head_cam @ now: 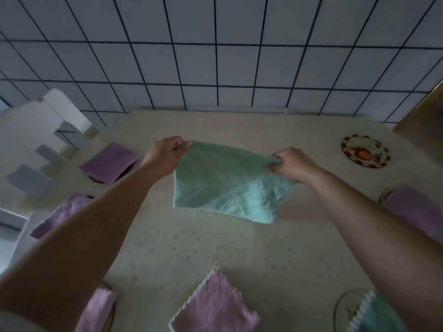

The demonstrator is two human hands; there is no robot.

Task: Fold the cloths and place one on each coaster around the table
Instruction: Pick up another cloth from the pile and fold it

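Table [215, 248], pale patterned covering, fills the lower view; tiled wall at 12 o'clock.

Green cloth [227, 185] held in the air above table centre, apparently doubled over, lower edge hanging free. Left hand [165, 154] pinches its upper corner at 10 o'clock; right hand [291, 164] grips the opposite corner at 2 o'clock. Hands well apart, cloth stretched between them.

Judgement: light, soft, limp terry; will sag and unfold if one corner is released. Best taken at the corners or along the folded edge.

Folded purple cloths around the rim: one at 10 o'clock [109, 162], one at 9 [62, 214], one at 3 [414, 207], pink ones at 7 [98, 310] and 6 [213, 307], a green one at 5 [376, 315].

Bare patterned coaster [365, 154] at 2 o'clock, likely the destination.

Coasters under the cloths mostly hidden; near cloths cut off by the frame. View blurred, dim.
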